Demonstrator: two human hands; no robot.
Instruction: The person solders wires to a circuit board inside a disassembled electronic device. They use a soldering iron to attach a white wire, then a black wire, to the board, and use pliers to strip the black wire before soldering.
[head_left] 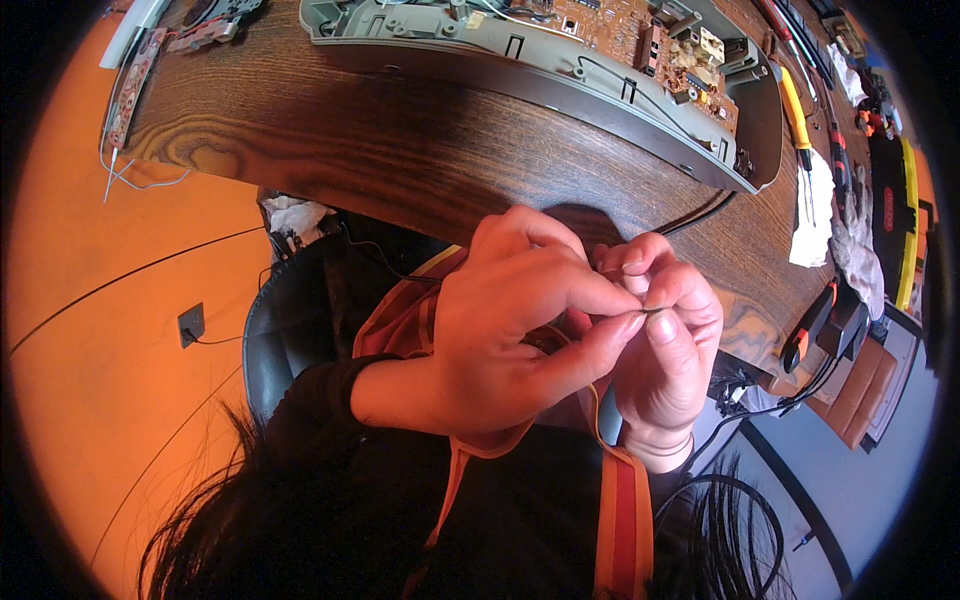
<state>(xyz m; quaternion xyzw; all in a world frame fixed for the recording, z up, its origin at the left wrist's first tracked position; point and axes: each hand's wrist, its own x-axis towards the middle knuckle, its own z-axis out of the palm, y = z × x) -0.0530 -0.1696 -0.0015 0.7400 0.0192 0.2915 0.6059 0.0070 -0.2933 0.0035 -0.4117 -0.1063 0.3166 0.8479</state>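
My left hand (510, 320) and my right hand (665, 365) are pressed together below the near edge of the wooden table (400, 150). Their fingertips pinch a tiny thin dark piece (652, 310), too small to identify. Thumb and forefinger of the left hand meet the right thumb at that spot. A black cable (700, 215) runs off the table edge just above my hands. An opened grey device housing (560, 75) with a brown circuit board (640, 45) lies on the table beyond them.
A yellow-handled screwdriver (795, 110) and white cloths (815, 215) lie at the table's right end. A narrow circuit strip (135, 85) with loose wires sits at the left corner. An orange-handled tool (810, 325) lies near the right edge. The floor is orange.
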